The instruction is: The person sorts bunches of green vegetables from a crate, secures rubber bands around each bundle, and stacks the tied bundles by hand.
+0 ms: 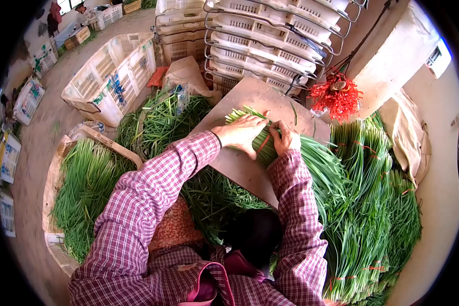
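A bunch of garlic chives (311,155) lies across a brown board (234,168), its pale stem ends pointing to the upper left. A red tie (263,144) crosses the stems between my hands. My left hand (239,133) is wrapped over the bunch near the stem ends, thumb on the near side. Just right of the tie, my right hand (286,138) presses against the bunch with its fingers curled into a pinch. What sits between those fingertips is hidden.
Tied chive bunches (362,204) are piled at the right. A cluster of red ties (337,94) hangs above them. Loose chives (160,115) lie left of the board, beside a crate of chives (84,178). Stacked white crates (270,43) stand behind; a large crate (112,76) sits back left.
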### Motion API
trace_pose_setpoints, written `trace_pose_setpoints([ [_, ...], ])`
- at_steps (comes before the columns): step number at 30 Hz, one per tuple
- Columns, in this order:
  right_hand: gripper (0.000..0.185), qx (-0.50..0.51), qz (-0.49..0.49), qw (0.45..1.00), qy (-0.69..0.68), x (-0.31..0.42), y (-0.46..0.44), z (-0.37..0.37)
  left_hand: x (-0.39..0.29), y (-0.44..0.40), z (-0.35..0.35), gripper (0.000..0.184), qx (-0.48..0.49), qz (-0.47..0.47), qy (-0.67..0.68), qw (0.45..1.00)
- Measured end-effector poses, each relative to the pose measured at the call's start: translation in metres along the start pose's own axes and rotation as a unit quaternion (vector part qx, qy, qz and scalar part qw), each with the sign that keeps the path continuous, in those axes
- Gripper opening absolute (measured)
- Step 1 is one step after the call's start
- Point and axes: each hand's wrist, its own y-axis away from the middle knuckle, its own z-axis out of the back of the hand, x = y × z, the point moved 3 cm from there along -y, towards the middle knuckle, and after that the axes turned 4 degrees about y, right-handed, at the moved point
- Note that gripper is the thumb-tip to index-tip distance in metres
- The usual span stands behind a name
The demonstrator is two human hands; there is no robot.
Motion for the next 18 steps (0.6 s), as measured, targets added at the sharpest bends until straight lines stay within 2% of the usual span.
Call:
trace_pose_setpoints([
  [2, 0.016, 0.012, -0.029, 0.999, -0.036, 0.002, 0.004, 0.002, 0.009, -0.015, 0.016, 0.082, 0.086, 0.055, 0.203, 0.974],
  [3, 0.016, 0.011, -0.029, 0.999, -0.038, 0.001, 0.006, 0.001, 0.012, -0.017, 0.024, 0.066, -0.009, 0.09, 0.202, 0.975],
  [4, 0.015, -0.02, -0.01, 0.999, -0.041, 0.001, 0.008, 0.0, 0.025, -0.033, 0.024, 0.045, -0.065, 0.134, 0.259, 0.954],
  [6, 0.013, -0.042, 0.001, 0.998, -0.038, 0.002, 0.012, 0.0, 0.041, -0.055, 0.026, 0.026, -0.128, 0.168, 0.177, 0.961],
  [7, 0.013, -0.051, 0.005, 0.998, -0.036, 0.003, 0.013, 0.0, 0.043, -0.064, 0.025, 0.026, -0.129, 0.167, 0.176, 0.962],
  [9, 0.014, -0.061, 0.003, 0.998, -0.032, 0.005, 0.015, 0.0, 0.048, -0.084, 0.013, 0.022, -0.071, 0.223, 0.017, 0.972],
  [12, 0.015, -0.083, 0.051, 0.995, -0.015, 0.012, 0.02, 0.008, 0.058, -0.107, -0.017, 0.023, -0.021, 0.266, -0.001, 0.964],
  [13, 0.015, -0.08, 0.012, 0.996, -0.027, 0.009, 0.019, 0.003, 0.058, -0.11, -0.024, 0.025, -0.024, 0.265, 0.002, 0.964],
  [16, 0.01, -0.099, 0.02, 0.995, -0.024, 0.005, 0.023, 0.0, 0.068, -0.121, -0.042, 0.042, 0.015, 0.286, -0.032, 0.958],
  [18, 0.011, -0.11, 0.024, 0.993, -0.025, 0.004, 0.023, -0.002, 0.068, -0.118, -0.046, 0.042, -0.041, 0.288, -0.047, 0.956],
])
